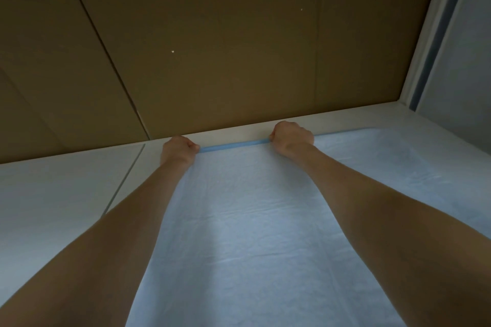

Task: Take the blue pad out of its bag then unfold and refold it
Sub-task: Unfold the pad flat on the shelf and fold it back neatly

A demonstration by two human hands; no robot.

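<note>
Pad (247, 220) spread flat; left hand (179, 150), right hand (292, 138) gripping far blue edge

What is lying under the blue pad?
A white surface shows beside the blue pad; whatever lies directly beneath is covered. The left hand and right hand grip its far edge.

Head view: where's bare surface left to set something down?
Left of the blue pad, the white table is bare up to the brown board. Centre and right: pad-covered, left hand and right hand gripping its far edge.
</note>
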